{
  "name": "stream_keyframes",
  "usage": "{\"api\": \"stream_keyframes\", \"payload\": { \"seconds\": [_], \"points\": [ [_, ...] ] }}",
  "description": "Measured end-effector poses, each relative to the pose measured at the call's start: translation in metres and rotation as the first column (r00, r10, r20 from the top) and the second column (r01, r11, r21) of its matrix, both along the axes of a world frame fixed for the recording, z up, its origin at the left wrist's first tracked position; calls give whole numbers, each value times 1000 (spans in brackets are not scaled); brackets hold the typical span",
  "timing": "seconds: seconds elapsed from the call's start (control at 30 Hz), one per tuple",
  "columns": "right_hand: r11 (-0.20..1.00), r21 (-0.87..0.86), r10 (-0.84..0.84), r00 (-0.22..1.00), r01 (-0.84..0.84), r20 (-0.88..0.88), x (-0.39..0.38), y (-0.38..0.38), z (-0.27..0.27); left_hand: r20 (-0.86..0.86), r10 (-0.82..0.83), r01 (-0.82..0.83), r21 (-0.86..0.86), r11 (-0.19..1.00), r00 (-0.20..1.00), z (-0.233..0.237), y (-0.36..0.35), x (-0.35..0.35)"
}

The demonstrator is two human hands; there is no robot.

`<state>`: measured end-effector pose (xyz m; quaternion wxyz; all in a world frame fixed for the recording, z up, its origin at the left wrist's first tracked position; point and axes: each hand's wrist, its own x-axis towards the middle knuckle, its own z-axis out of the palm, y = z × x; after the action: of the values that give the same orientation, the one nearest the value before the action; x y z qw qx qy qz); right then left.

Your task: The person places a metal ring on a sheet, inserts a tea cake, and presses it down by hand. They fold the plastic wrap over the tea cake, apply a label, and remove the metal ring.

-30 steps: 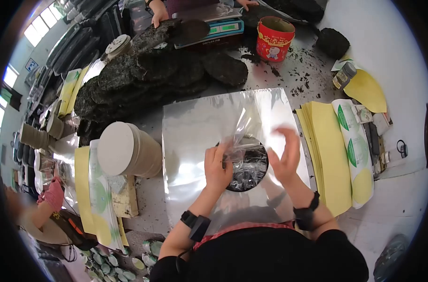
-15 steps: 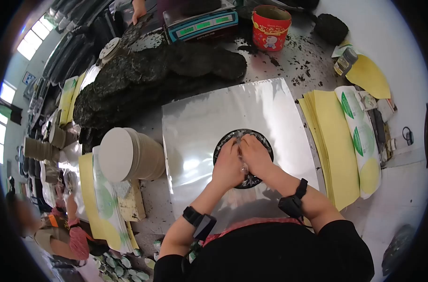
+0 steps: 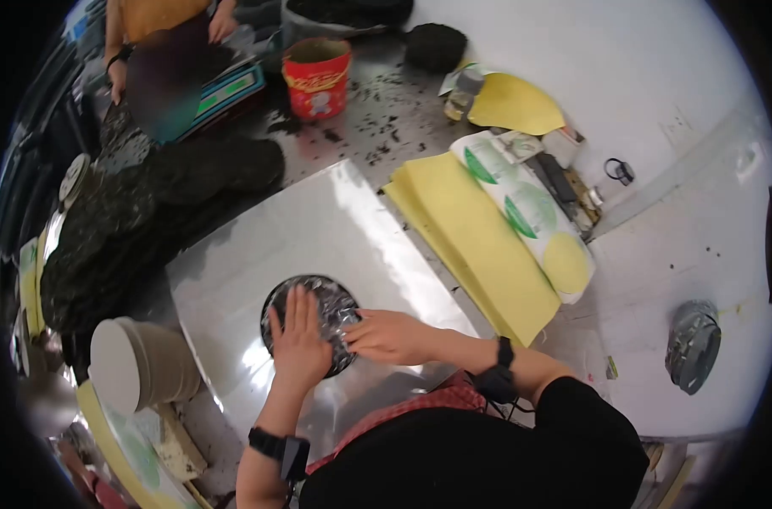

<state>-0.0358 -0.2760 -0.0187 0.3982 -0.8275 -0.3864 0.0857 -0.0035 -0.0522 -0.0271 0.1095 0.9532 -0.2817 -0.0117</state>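
Observation:
A dark round cake (image 3: pixel 275 299) wrapped in crinkled clear plastic film (image 3: pixel 333 307) lies on a stack of shiny clear sheets (image 3: pixel 233 254). My left hand (image 3: pixel 303 339) rests flat on its left half, fingers stretched and slightly apart. At the cake's right edge is my right hand (image 3: pixel 394 337), with its fingers pressed together on the film; the fingertips' exact grip is partly hidden. Left of the sheets, a stack of round pale discs (image 3: pixel 148 365) leans on its side.
Stacked dark round cakes (image 3: pixel 165 195) lie at the back left. A red bucket (image 3: pixel 316 81), a scale (image 3: pixel 225 93) and a jar (image 3: pixel 464 93) stand behind. Yellow sheets (image 3: pixel 462 237) and printed labels (image 3: pixel 530 212) lie right. Another person (image 3: pixel 161 21) works across the table.
My view has turned right. My hands were together at the cake's middle; now they are apart, the left flat on top, the right at the right edge.

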Motion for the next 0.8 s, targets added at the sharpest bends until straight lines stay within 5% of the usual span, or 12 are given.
{"api": "stream_keyframes", "payload": {
  "seconds": [0.03,0.1,0.17,0.23,0.33,0.43,0.5,0.53,0.6,0.67,0.73,0.8],
  "points": [
    [931,26,-366,929,365,46,-9,-37,7,-7,-11,11,-20,1000,1000,5,2,0],
    [496,34,-833,464,868,301,-9,-133,6,-42,-1,-1,-50,999,999,8,3,-5],
    [61,-219,-620,209,974,756,-10,-234,-1,-65,-8,4,-55,998,998,7,2,-7],
    [-48,-291,-412,246,955,877,-6,-294,-19,-83,-5,3,-33,999,997,8,2,-5],
    [19,-195,-365,188,981,912,4,-308,-60,-82,-8,5,-41,999,997,11,2,-6],
    [-160,79,-961,-174,984,217,7,-309,-46,-77,2,-7,-65,998,997,14,1,-7],
    [-62,149,-967,-96,987,235,7,-348,-52,-69,8,-14,-89,996,998,4,3,-6],
    [-51,-128,-971,-19,990,237,6,-405,-41,-65,15,-21,-96,995,998,-1,5,-4],
    [-70,220,-380,-230,973,896,-19,-557,-41,15,-6,7,-39,999,1000,-5,5,-4],
    [-166,268,-565,-314,949,763,-39,-493,67,9,19,-17,-135,991,1000,-2,1,-6],
    [180,282,-817,-16,942,577,-3,-364,96,-28,59,-63,-130,990,998,-1,1,-6],
    [566,160,-817,525,809,237,11,-203,81,-24,45,-48,-126,991,999,-2,5,-6]
  ]
}}
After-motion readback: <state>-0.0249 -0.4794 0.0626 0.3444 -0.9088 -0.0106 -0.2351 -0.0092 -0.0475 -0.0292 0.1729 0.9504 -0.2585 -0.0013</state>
